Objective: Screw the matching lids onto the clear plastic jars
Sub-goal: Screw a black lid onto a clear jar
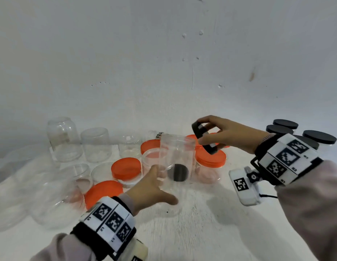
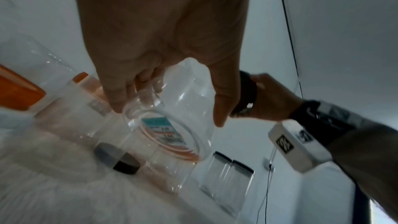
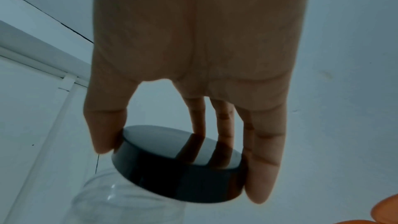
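My left hand (image 1: 154,187) grips a tall clear jar (image 1: 176,162) around its lower body, thumb on the near side; the jar's open mouth faces up and away. In the left wrist view the same jar (image 2: 176,108) sits between the fingers (image 2: 114,94) and thumb. My right hand (image 1: 220,134) holds a black lid (image 1: 203,138) by its rim, tilted, just right of and above the jar's mouth. In the right wrist view the black lid (image 3: 178,164) is pinched between thumb and fingers, with the jar mouth (image 3: 120,200) below it. Another black lid (image 1: 178,172) lies on the table behind the jar.
Several orange-lidded jars (image 1: 126,171) stand around the middle of the white table (image 1: 201,232). Open clear jars (image 1: 64,138) crowd the left and back. Jars with black lids (image 1: 285,124) stand at the far right. A wall rises close behind.
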A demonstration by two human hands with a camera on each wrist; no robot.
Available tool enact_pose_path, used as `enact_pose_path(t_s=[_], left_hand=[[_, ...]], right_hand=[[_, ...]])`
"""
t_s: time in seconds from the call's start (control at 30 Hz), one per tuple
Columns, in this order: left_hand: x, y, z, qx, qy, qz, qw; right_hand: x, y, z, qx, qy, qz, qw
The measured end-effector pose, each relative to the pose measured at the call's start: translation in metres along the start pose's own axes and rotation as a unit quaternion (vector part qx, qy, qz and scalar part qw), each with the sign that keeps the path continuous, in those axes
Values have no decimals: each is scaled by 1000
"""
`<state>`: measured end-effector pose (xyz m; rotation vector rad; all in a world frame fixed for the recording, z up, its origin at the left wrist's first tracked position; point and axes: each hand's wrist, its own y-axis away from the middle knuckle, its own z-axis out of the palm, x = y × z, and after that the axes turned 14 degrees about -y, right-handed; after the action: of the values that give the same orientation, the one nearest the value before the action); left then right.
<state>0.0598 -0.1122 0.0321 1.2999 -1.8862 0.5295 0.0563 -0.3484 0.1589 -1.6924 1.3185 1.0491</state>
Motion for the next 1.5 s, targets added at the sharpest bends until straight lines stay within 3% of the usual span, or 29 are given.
enact_pose_path(t_s=[0.2, 0.43, 0.83, 1.13, 1.3, 1.5], left_hand=[[-5, -6, 20, -47, -103, 21, 993], [-13, -16, 29, -82, -124, 4, 989], [0, -22, 32, -14, 26, 86, 996], [-1, -23, 34, -10, 33, 90, 995], [-1, -23, 35, -4, 41, 92, 995], [-2, -22, 36, 8, 23, 88, 996]], right_hand=[[-6, 0, 14, -66, 21, 19, 997], [-8, 0, 31, -120, 161, 76, 977], [-17, -7, 47, -149, 324, 114, 927], [-21, -14, 52, -178, 401, 118, 891], [-22, -17, 54, -179, 413, 130, 883], [-17, -18, 59, -133, 410, 142, 891]])
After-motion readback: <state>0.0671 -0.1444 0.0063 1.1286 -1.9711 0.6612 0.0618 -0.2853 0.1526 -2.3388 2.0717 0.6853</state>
